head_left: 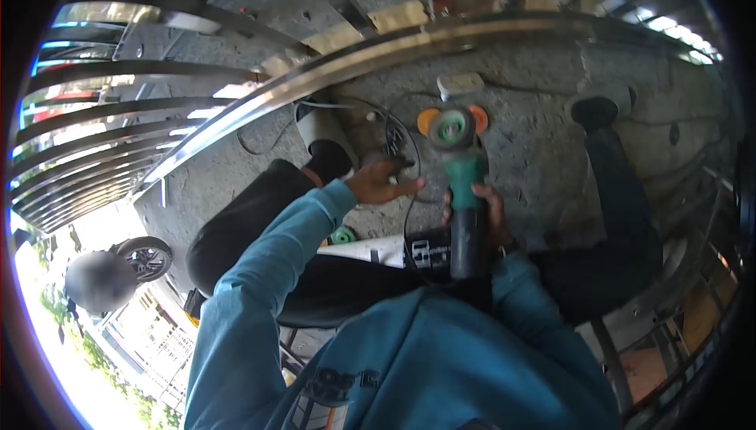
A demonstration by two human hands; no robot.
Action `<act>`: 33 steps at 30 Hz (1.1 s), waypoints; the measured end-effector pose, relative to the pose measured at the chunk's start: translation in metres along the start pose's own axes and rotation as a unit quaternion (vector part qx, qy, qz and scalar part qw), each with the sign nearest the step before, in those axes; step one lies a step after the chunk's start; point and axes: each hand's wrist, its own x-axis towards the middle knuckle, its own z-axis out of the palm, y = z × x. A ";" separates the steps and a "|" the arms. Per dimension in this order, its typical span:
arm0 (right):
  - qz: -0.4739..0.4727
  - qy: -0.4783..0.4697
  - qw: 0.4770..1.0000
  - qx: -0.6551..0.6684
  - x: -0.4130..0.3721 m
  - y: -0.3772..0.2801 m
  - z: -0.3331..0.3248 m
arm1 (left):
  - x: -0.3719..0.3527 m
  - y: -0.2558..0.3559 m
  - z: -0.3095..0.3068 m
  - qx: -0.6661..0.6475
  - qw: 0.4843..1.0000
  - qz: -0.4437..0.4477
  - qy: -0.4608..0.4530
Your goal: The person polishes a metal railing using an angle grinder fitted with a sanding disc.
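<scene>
Concrete floor [543, 154], grey and worn, spreads under the person, with a metal rail [354, 54] curving across it and bars [157, 66] fanning out beyond the rail and at the left, where strong daylight comes in. A wheel [148, 259] shows at the left edge of the floor. The grinder [466, 170], green with a dark handle, is between the person's legs, its head away from the body and its round disc facing up. The right hand [496, 213] grips it, fingers closed around the body near where green meets dark. The left hand [382, 183] is just beside the grinder, apart from it, with the thumb stretched towards it; a dark item [402, 167] shows at the fingers, but I cannot tell whether they are closed on it. Orange [428, 121] shows on both sides of the grinder's head, one disc or two being unclear. Beyond that lies a white power strip [461, 85] with a lead running right. A thin cable [417, 164] loops past the left hand. Nearer the body, a green disc [343, 235] lies beside a black-and-white box [382, 250], partly hidden by a leg.
</scene>
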 end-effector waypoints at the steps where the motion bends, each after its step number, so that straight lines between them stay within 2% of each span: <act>1: -0.007 0.008 1.000 0.003 -0.004 0.000 0.005 | -0.006 0.017 0.005 -0.046 0.999 -0.007 -0.024; 2: -0.023 -0.033 0.999 0.000 -0.006 0.000 0.014 | -0.012 0.029 0.013 -0.044 0.999 0.002 -0.030; 3: -0.039 -0.074 0.996 -0.005 -0.009 0.002 0.020 | -0.018 0.040 0.020 -0.185 0.981 0.058 -0.023; 4: -0.053 -0.074 0.996 -0.009 -0.010 0.003 0.024 | -0.020 0.052 0.022 -0.320 0.940 0.116 -0.014; 5: -0.048 -0.112 0.992 -0.033 -0.012 0.007 0.027 | -0.028 0.063 0.026 -0.386 0.917 0.102 0.005; 6: -0.042 -0.149 0.986 -0.057 -0.014 0.013 0.028 | -0.034 0.066 0.034 -0.381 0.918 0.109 -0.003; 7: -0.019 -0.164 0.985 -0.053 -0.013 0.019 0.030 | -0.038 0.068 0.039 -0.433 0.897 0.088 0.000; 8: -0.029 -0.163 0.985 -0.053 -0.013 0.026 0.031 | -0.044 0.070 0.046 -0.483 0.873 0.063 0.001; 9: -0.013 -0.151 0.986 -0.069 -0.013 0.032 0.036 | -0.052 0.078 0.055 -0.524 0.847 0.050 0.069; 11: 0.000 -0.137 0.987 -0.080 -0.011 0.044 0.048 | -0.062 0.080 0.064 -0.606 0.788 0.018 0.105; 13: -0.068 -0.098 0.976 -0.180 -0.010 0.054 0.068 | -0.066 0.068 0.067 -0.674 0.731 0.002 0.103; 14: -0.097 -0.078 0.965 -0.229 -0.010 0.056 0.071 | -0.066 0.060 0.069 -0.675 0.730 -0.003 0.103; 15: -0.093 -0.133 0.933 -0.320 0.001 0.052 0.059 | -0.065 0.057 0.066 -0.676 0.725 0.029 0.125; 16: -0.088 -0.133 0.934 -0.320 0.004 0.040 0.057 | -0.063 0.057 0.060 -0.677 0.719 0.061 0.148; 17: -0.176 -0.108 0.898 -0.388 0.004 0.031 0.053 | -0.061 0.054 0.052 -0.686 0.701 0.032 0.191; 18: -0.259 -0.082 0.850 -0.452 0.002 0.020 0.050 | -0.068 0.064 0.035 -0.672 0.712 0.039 0.201; 19: -0.222 -0.032 0.882 -0.414 -0.006 0.004 0.046 | -0.060 0.043 0.019 -0.652 0.731 0.082 0.182; 20: -0.183 0.018 0.908 -0.376 -0.011 -0.010 0.043 | -0.062 0.046 0.004 -0.621 0.731 0.073 0.272; 21: -0.225 0.087 0.914 -0.327 -0.006 -0.017 0.036 | -0.068 0.054 -0.013 -0.585 0.733 0.098 0.332; 22: -0.266 0.157 0.911 -0.275 0.003 -0.018 0.029 | -0.065 0.038 -0.030 -0.525 0.758 0.129 0.365; 23: -0.258 0.154 0.912 -0.278 0.012 -0.018 0.023 | -0.073 0.052 -0.042 -0.542 0.730 0.148 0.389; 25: -0.241 0.248 0.879 -0.329 0.033 -0.010 0.003 | -0.076 0.052 -0.064 -0.539 0.708 0.159 0.428; 26: -0.237 0.248 0.879 -0.331 0.048 -0.001 -0.011 | -0.078 0.050 -0.073 -0.534 0.687 0.176 0.461; 28: -0.185 0.190 0.823 -0.502 0.084 0.021 -0.045 | -0.084 0.049 -0.086 -0.562 0.669 0.178 0.453; 29: -0.182 0.191 0.822 -0.505 0.100 0.031 -0.055 | -0.087 0.049 -0.090 -0.586 0.653 0.181 0.445; 31: -0.243 0.186 0.689 -0.657 0.137 0.047 -0.057 | -0.091 0.054 -0.092 -0.592 0.650 0.175 0.444; 32: -0.240 0.181 0.689 -0.659 0.154 0.053 -0.055 | -0.094 0.055 -0.091 -0.594 0.652 0.169 0.441; 33: -0.258 0.188 0.652 -0.688 0.169 0.060 -0.050 | -0.097 0.055 -0.089 -0.593 0.650 0.165 0.445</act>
